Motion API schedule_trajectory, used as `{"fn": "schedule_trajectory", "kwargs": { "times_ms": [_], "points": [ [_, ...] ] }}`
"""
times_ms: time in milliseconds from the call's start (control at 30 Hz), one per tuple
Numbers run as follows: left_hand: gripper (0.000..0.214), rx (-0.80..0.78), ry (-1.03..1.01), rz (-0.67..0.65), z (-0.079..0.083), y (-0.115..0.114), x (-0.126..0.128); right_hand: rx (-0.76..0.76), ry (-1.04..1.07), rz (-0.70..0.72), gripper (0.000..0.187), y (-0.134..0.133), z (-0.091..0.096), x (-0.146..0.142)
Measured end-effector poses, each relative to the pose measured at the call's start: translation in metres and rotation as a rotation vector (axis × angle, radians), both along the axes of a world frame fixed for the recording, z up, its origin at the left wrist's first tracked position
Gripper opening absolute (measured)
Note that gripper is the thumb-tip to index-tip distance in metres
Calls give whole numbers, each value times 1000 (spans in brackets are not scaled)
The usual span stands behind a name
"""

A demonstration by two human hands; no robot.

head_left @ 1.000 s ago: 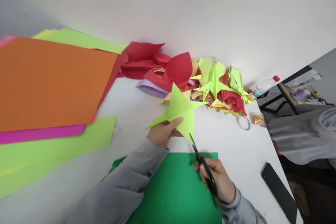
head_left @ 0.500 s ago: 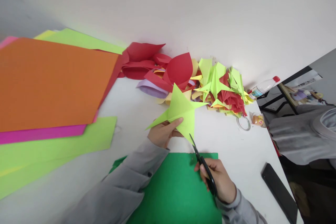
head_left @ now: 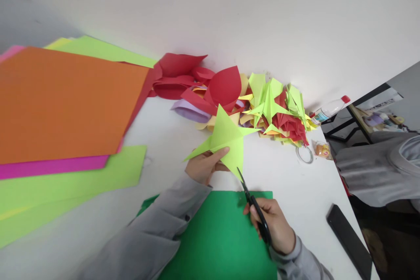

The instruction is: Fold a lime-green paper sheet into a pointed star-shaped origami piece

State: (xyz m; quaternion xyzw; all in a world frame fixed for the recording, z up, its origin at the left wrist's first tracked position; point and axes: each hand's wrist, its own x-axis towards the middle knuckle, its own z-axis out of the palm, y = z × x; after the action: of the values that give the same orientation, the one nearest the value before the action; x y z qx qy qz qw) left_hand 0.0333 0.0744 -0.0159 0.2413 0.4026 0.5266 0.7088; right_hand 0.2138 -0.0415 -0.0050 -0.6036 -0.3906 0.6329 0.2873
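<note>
A folded lime-green paper star [head_left: 226, 133] is pinched in my left hand [head_left: 205, 166], thumb on top of the paper and the other fingers mostly hidden underneath. My right hand [head_left: 274, 223] is closed around the handles of black scissors [head_left: 259, 214]. The scissors' blades point up and left and meet the star's lowest point. Beneath both hands lies a green sheet [head_left: 219, 236], partly covered by my left sleeve.
Stacked coloured sheets, orange [head_left: 72, 105] on top, fill the left side. Red paper pieces [head_left: 225, 89] and folded lime paper shapes [head_left: 269, 100] line the wall. At right are a bottle [head_left: 330, 109], tape roll [head_left: 304, 154], wrapped snack [head_left: 322, 150], black phone-like object [head_left: 349, 240] and a person's grey clothing [head_left: 370, 166].
Almost nothing differs. The star and my left hand have shifted very slightly to the right; the scissors stay at the star's lower point.
</note>
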Motion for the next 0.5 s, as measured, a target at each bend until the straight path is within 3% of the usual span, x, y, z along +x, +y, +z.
{"fn": "schedule_trajectory", "kwargs": {
  "times_ms": [500],
  "points": [
    [41,-10,0,9,-1,0,0,-13,5,-30,60,0,-1,0]
  ]
}}
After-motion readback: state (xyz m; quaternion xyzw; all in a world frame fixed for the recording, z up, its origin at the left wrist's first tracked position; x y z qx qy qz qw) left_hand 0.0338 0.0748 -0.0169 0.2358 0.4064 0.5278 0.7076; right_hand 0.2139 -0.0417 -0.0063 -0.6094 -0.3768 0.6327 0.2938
